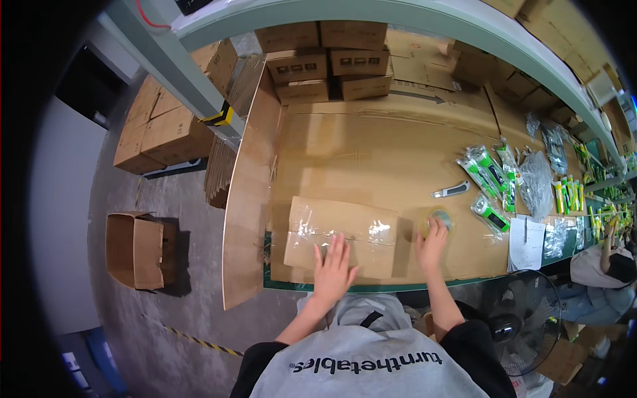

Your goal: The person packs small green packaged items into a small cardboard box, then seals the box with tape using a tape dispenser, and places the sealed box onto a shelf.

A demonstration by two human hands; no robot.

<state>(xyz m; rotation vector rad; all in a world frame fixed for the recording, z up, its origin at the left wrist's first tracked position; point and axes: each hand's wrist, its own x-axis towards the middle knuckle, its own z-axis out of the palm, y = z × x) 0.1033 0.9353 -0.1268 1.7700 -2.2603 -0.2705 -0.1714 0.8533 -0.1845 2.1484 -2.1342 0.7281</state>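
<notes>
A closed cardboard box [312,222] lies on the cardboard-covered table in front of me, with shiny clear tape across its top. My left hand [333,270] rests palm down on its near side, fingers spread and holding nothing. To the right of the box, my right hand [432,247] has its fingers over the near edge of a roll of clear tape [443,217], the thumb on the roll's left side. The roll's near part is hidden under those fingers. Beyond it lies a grey utility knife [451,190].
Green packaged items [490,174] and clear plastic bags [535,186] lie right, near a notepad [526,245] with a pen. Stacked cartons [302,66] stand at the back. A wooden panel [244,212] edges the left. A fan [521,322] and another person [600,272] are at right.
</notes>
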